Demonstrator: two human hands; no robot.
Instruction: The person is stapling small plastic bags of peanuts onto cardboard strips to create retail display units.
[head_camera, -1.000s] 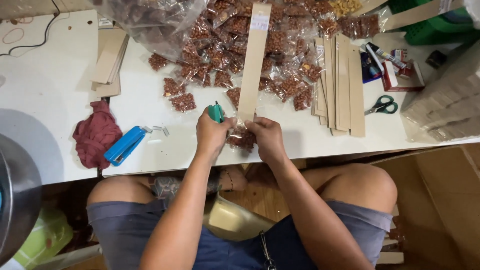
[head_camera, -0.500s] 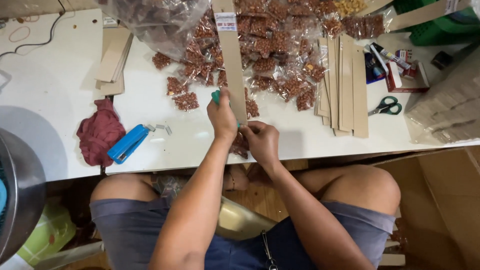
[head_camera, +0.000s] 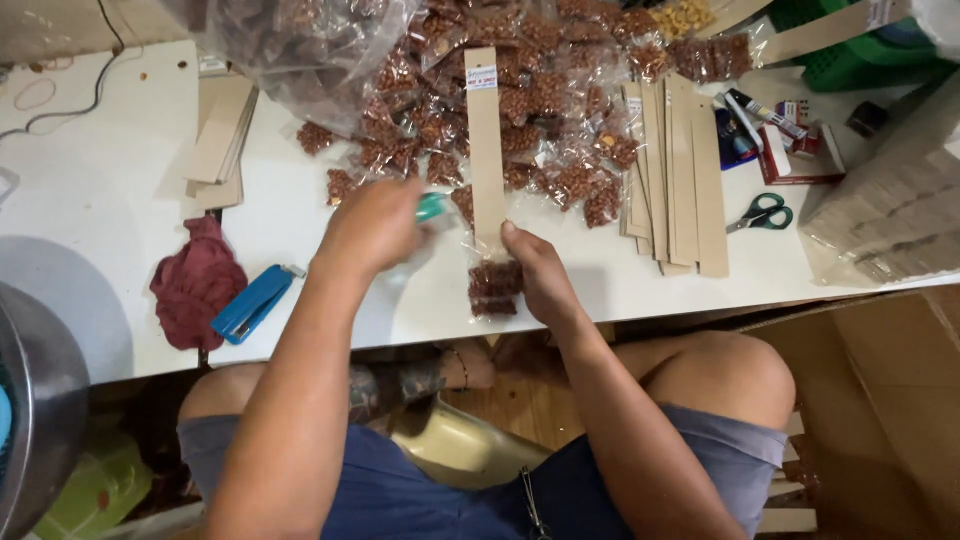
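Observation:
My left hand (head_camera: 372, 228) is closed around a small green stapler (head_camera: 432, 207), just left of a long cardboard strip (head_camera: 486, 140) that lies lengthwise on the white table (head_camera: 120, 260). My right hand (head_camera: 535, 270) presses on the strip's near end, where small clear packets of brown nuts (head_camera: 494, 286) are attached. A heap of similar nut packets (head_camera: 520, 95) lies past the strip.
More cardboard strips (head_camera: 680, 170) lie to the right, with green-handled scissors (head_camera: 762, 213) beyond them. A blue stapler (head_camera: 252, 303) and a dark red cloth (head_camera: 195, 280) sit on the left. A stack of cardboard pieces (head_camera: 218, 140) lies far left. A cardboard box (head_camera: 880, 400) stands lower right.
The strip with its packets has been laid down on the table, my right hand holding its near end. My left hand has moved left with the green stapler.

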